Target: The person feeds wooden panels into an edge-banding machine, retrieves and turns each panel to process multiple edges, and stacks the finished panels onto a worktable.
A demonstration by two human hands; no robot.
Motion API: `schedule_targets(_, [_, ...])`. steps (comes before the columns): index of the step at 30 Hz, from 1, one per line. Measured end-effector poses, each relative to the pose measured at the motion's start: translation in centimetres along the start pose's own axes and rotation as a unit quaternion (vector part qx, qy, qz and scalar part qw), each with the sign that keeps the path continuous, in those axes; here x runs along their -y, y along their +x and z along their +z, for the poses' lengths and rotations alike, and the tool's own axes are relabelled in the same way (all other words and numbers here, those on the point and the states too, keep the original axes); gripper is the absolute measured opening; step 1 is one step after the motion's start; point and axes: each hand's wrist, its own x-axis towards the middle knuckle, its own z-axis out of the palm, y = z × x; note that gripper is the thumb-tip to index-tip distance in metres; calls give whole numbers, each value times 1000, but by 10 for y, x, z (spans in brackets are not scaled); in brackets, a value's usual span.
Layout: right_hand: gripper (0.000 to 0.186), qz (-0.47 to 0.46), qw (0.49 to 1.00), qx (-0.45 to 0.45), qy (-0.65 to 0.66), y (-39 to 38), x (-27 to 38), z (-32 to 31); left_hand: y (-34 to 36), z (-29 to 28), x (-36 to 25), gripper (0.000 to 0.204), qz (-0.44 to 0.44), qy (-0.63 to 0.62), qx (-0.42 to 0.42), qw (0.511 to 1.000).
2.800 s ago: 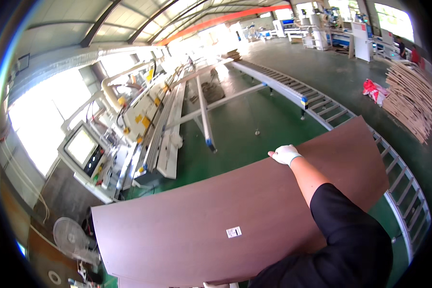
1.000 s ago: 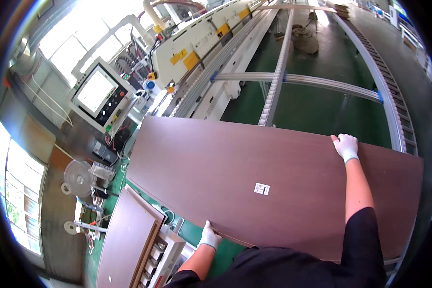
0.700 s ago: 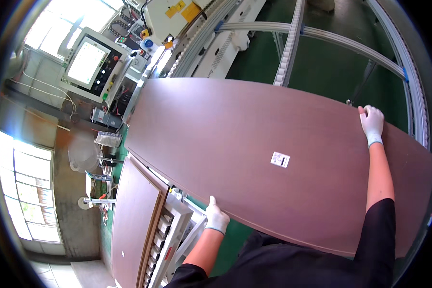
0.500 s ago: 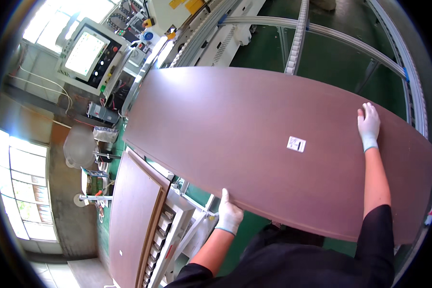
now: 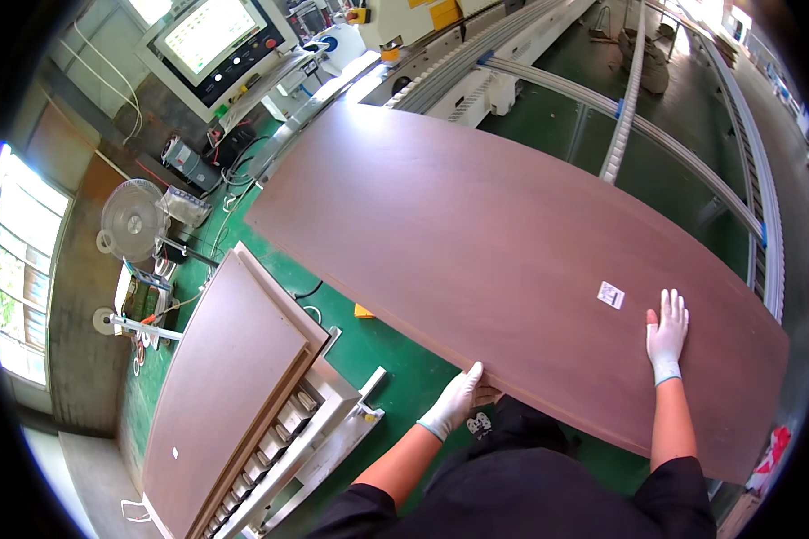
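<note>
A large brown board [image 5: 476, 251] with a small white label [image 5: 610, 294] lies across the roller rails in front of me. My left hand [image 5: 458, 400] is gloved in white and grips the board's near edge, thumb on top and fingers underneath. On the upper face, right of the label, my white-gloved right hand [image 5: 668, 337] lies flat, fingers stretched out. At the lower left, a stack of similar boards [image 5: 220, 368] rests on a white roller stand [image 5: 368, 404].
A machine control panel [image 5: 216, 49] stands at upper left, with cables and a fan [image 5: 133, 225] beside it. The metal rail frame [image 5: 557, 81] runs away beyond the board over a green floor [image 5: 386, 368]. A red-and-white bundle [image 5: 771, 449] shows at right.
My right hand has left the board's far edge and now lies flat on its face, nearer me. The board's left end has shifted right in view, away from the stack, and the view has turned.
</note>
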Motion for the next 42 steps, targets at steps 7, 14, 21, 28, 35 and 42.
schedule_targets(7, [57, 1, 1000, 24, -10, 64, -46, 21, 60, -51, -114, 54, 130, 23, -167, 977])
schedule_targets(14, [54, 16, 1000, 5, -22, 129, -76, 50, 126, -73, -209, 39, 170, -25, -118, 978])
schedule_targets(21, [44, 218, 973, -34, -65, 167, -49, 94, 153, -78, -229, 44, 69, 78, -55, 993])
schedule_targets(28, [44, 192, 978, -75, -18, 124, 44, 80, 117, -85, -390, 50, -13, 667, 7, 745])
schedule_targets(35, [44, 290, 953, -73, 43, 18, 149, 54, 155, -250, -553, 55, 368, 769, -249, 459])
schedule_targets(42, [58, 623, 456, -222, 595, 9, 289, 22, 171, -295, -578, 69, 334, 803, -181, 460])
